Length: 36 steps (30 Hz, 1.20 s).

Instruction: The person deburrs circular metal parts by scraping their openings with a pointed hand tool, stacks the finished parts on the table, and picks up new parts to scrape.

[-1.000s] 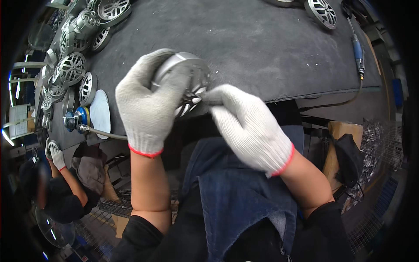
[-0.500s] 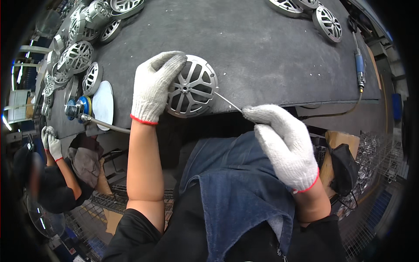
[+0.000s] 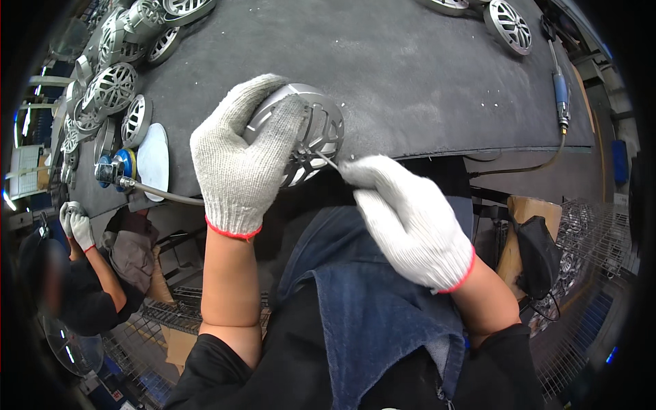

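Observation:
My left hand (image 3: 239, 154), in a white knit glove with a red cuff, grips a round silver metal part (image 3: 326, 126) with spoke-like openings. The part is tilted at the table's near edge, and my thumb and palm cover its left side. My right hand (image 3: 413, 222), gloved the same way, is closed on a thin metal rod (image 3: 329, 161). The rod's far end reaches the part near its hub; whether it enters an opening I cannot tell. The rod's other end is hidden in my glove.
Similar metal parts (image 3: 115, 87) are heaped at the left, others (image 3: 509, 27) at the far right. A blue air sander (image 3: 116, 167) with a hose lies beside a white disc (image 3: 154, 160). A blue air tool (image 3: 562, 96) lies right. A co-worker's gloved hands (image 3: 80, 229) show at left.
The part has tilted in my left hand, which has turned further over it. My right hand has moved left, bringing the rod from the part's right rim to near its hub.

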### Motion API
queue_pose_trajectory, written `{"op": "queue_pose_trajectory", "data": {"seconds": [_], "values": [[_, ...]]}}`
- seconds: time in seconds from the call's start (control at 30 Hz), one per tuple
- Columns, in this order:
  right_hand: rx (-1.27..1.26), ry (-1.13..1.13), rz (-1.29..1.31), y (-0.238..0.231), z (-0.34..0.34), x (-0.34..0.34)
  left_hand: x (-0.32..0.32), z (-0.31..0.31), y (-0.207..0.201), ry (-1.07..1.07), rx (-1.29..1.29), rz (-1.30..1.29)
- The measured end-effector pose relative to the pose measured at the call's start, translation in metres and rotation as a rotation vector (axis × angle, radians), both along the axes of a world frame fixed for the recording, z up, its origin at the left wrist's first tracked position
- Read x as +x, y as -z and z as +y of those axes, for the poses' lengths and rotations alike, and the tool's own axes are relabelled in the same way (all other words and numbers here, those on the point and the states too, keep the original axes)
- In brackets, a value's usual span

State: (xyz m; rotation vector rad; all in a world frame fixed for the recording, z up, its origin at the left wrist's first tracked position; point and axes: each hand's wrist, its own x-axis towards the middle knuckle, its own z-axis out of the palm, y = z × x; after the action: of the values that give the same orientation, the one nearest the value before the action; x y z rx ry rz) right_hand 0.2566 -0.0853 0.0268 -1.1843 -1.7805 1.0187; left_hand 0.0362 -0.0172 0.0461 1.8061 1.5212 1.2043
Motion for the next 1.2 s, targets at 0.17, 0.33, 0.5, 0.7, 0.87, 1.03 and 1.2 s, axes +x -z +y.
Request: {"op": "queue_pose_trajectory", "data": {"seconds": [0.17, 0.33, 0.5, 0.7, 0.87, 1.03, 1.2], "values": [[-0.091, 0.021, 0.044, 0.011, 0.008, 0.002, 0.014, -0.001, -0.007, 0.061, 0.077, 0.115], [0.010, 0.003, 0.075, 0.012, -0.005, 0.012, 0.011, 0.009, -0.009, 0.068, 0.018, 0.092], [0.276, -0.001, -0.397, 0.008, 0.004, 0.022, 0.014, 0.027, -0.017, 0.146, -0.001, 0.256], [0.336, 0.030, -0.606, 0.008, -0.001, 0.023, 0.037, 0.056, -0.028, 0.158, -0.009, 0.567], [0.296, 0.003, -0.844, -0.007, 0.009, 0.026, 0.071, 0.089, -0.049, 0.254, -0.194, 0.778], [0.305, -0.043, -0.850, -0.017, 0.018, 0.025, 0.089, 0.087, -0.062, 0.320, -0.196, 0.903], [0.218, -0.047, -0.761, -0.016, 0.022, 0.037, 0.104, 0.090, -0.060, 0.329, -0.285, 0.904]]}}
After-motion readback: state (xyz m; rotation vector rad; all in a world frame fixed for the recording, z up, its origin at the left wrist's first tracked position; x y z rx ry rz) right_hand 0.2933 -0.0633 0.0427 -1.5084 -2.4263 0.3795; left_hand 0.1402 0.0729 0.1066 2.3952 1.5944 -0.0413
